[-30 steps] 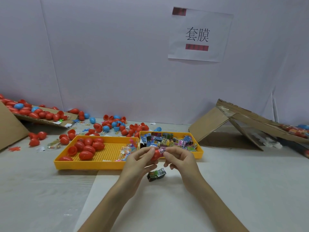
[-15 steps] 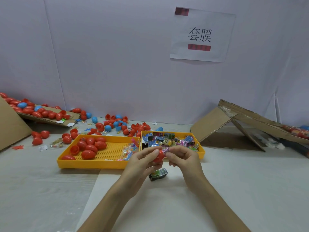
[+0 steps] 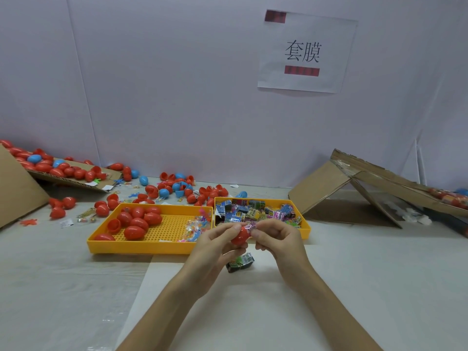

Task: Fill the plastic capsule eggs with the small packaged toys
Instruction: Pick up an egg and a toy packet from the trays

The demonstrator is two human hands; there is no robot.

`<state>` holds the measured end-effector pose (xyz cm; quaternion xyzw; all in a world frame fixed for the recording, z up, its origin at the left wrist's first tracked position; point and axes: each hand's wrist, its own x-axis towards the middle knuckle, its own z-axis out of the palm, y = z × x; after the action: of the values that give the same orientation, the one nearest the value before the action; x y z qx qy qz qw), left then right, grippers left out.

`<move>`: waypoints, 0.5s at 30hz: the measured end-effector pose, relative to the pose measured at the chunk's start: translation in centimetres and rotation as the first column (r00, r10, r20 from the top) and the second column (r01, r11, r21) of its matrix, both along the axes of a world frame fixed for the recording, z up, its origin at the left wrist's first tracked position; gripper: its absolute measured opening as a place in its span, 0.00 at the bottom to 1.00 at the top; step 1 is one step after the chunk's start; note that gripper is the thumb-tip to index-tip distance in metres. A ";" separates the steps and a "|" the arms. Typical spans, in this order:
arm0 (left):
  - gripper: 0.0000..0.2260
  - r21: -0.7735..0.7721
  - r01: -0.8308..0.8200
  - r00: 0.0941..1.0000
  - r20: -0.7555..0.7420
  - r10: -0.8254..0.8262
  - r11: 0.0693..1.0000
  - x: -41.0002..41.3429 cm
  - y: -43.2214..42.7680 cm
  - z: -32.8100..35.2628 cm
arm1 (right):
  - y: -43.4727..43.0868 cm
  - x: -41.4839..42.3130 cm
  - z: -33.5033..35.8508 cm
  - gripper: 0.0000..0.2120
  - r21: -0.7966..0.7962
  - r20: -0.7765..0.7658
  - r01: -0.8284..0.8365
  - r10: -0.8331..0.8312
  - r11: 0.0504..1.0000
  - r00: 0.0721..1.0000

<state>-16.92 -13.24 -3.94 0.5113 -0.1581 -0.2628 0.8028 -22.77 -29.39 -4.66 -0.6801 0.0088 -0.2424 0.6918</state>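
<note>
My right hand [image 3: 278, 239] has pressed the toy packet [image 3: 252, 226] a little deeper into the red egg half [image 3: 239, 236] at its 1 o'clock edge; my left hand [image 3: 215, 247] has edged closer.

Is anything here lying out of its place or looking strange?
Yes. One packaged toy lies alone on the table, outside the toy tray. Loose eggs are scattered behind the egg tray.

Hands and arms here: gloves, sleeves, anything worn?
No gloves on the left hand or right hand; no ring, watch or bracelet visible. Left forearm and right forearm are bare down to the frame edge, no sleeves in view.
</note>
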 end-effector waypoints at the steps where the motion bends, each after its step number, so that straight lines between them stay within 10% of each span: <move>1: 0.12 -0.010 -0.009 1.000 0.000 0.009 1.000 0.0 0.0 0.0 | 0.0 0.0 0.0 0.08 -0.015 0.012 0.019 -0.019 1.000 1.000; 15: 0.17 -0.006 -0.108 0.994 -0.030 0.108 0.994 0.2 0.2 -0.3 | 0.3 0.2 -0.4 0.05 -0.144 0.023 0.025 -0.022 0.989 0.999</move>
<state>-16.71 -13.08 -4.26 0.5120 -0.1193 -0.2258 0.8202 -22.61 -29.09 -5.04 -0.7255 -0.0079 -0.2578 0.6380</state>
